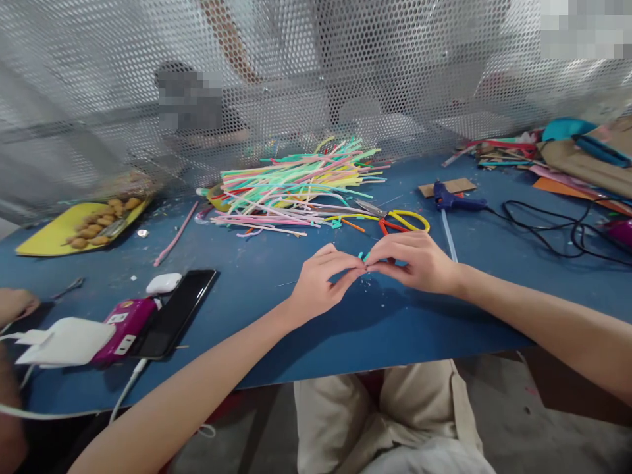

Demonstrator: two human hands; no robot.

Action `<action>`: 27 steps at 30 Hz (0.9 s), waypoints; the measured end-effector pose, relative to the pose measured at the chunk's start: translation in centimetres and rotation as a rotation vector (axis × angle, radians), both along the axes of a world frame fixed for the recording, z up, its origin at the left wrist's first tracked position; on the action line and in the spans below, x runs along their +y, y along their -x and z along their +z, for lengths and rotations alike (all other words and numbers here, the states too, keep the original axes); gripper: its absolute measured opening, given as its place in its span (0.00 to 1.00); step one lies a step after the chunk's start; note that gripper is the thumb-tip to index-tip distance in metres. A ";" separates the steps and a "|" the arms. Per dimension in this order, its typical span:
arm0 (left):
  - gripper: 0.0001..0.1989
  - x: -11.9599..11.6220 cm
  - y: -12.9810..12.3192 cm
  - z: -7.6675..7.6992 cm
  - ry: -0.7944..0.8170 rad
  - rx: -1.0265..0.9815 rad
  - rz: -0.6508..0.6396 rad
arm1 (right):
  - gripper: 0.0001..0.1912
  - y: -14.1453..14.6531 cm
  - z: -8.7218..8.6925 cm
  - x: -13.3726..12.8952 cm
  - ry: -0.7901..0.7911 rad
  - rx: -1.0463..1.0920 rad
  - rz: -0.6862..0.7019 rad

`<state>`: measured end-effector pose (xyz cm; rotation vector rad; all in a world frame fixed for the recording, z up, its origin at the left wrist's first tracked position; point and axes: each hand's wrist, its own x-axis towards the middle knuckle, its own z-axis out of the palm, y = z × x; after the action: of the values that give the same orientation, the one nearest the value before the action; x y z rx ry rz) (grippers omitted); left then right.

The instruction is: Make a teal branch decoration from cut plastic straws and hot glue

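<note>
My left hand [326,278] and my right hand [412,260] meet fingertip to fingertip above the blue table, each closed in a pinch. A small teal piece [364,256] pokes up where the fingertips come together; most of it is hidden by the fingers. Just behind my right hand lie scissors [409,221] with yellow and red handles. Beyond them is a heap of fuzzy coloured stems [301,184] in green, pink, white and yellow.
A blue glue gun [459,199] rests on cardboard at right, its black cable coiled. At left lie a phone [175,316], a purple power strip [127,326], a white charger [69,341] and a yellow tray [47,234] of brown food. Another person's hand [17,306] is at the far left.
</note>
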<state>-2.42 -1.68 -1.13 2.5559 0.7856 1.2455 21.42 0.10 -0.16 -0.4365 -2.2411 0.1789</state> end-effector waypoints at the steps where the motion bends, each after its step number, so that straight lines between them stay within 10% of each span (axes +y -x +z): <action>1: 0.07 0.0 0.0 0.0 -0.023 0.003 -0.008 | 0.03 0.1 0.0 0.0 0.004 -0.004 0.001; 27: 0.04 0.3 -0.2 -0.1 -0.188 -0.038 -0.086 | 0.03 0.0 0.3 -0.3 0.017 -0.032 0.036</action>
<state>-2.26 -1.40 -1.23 2.6698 0.5691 1.3969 21.37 -0.23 0.14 -0.4109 -2.2819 0.2116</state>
